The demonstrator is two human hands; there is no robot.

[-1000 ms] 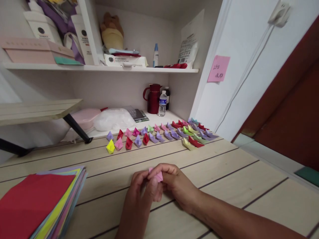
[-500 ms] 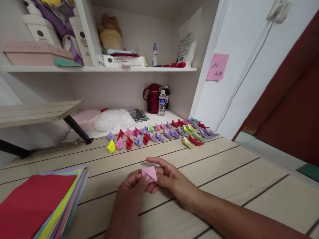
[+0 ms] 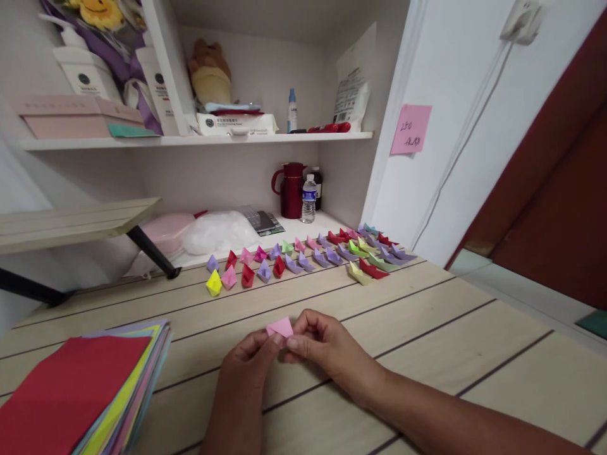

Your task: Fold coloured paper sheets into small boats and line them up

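Observation:
Both my hands meet over the wooden table (image 3: 427,328) and pinch a small folded pink paper piece (image 3: 281,327). My left hand (image 3: 249,366) grips its near left side with thumb and fingers closed. My right hand (image 3: 322,347) holds the right side, fingers curled onto it. Beyond them stand two rows of small folded paper boats (image 3: 303,256) in yellow, pink, red, purple and green. A stack of coloured paper sheets (image 3: 80,392), red on top, lies at the near left.
Behind the boats sit a red jug (image 3: 290,188), a water bottle (image 3: 308,198) and a white plastic bag (image 3: 219,230). A shelf (image 3: 190,140) above carries boxes, bottles and a packet. A raised wooden board (image 3: 71,218) juts in at left. A pink sticky note (image 3: 410,129) hangs on the wall.
The crumpled pink piece has been turned and flattened into a small triangle shape; my right fingers, stretched half a second ago, have curled back onto it. The view tilted up slightly.

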